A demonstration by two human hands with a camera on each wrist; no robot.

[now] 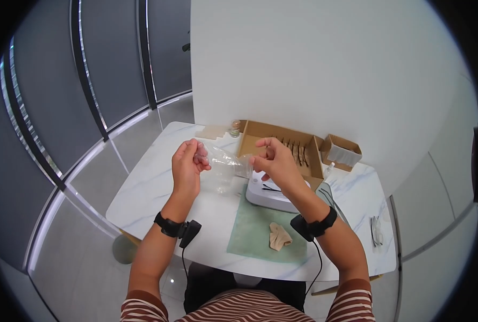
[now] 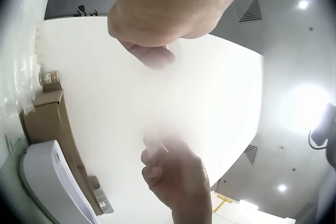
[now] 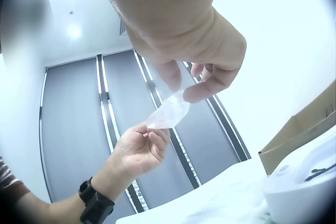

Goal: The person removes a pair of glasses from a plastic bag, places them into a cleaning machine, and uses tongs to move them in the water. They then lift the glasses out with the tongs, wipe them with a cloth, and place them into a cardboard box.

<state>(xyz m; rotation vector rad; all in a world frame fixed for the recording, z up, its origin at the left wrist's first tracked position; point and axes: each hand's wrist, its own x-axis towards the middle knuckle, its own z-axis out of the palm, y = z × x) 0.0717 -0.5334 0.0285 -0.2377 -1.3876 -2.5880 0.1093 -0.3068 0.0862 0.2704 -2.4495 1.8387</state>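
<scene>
My left hand (image 1: pixel 187 169) and right hand (image 1: pixel 277 163) are raised over the table, apart from each other. Between them stretches a small clear plastic bag (image 3: pixel 172 109). Left fingers and thumb pinch one end of it, and the right fingertips pinch the other, as the right wrist view shows. In the left wrist view the bag is washed out against the white wall. Below the right hand is a white rounded appliance (image 1: pixel 268 199) with thin black tools (image 1: pixel 271 189) on top. More clear plastic (image 2: pixel 18 79) lies on the table under the hands.
An open cardboard box (image 1: pixel 258 129) holding several brown strips stands at the back, with a smaller box (image 1: pixel 333 140) and a glass jar (image 1: pixel 235 129) beside it. On the green mat (image 1: pixel 249 236) lies a crumpled beige cloth (image 1: pixel 279 236). A clear plastic packet (image 1: pixel 377 232) sits at right.
</scene>
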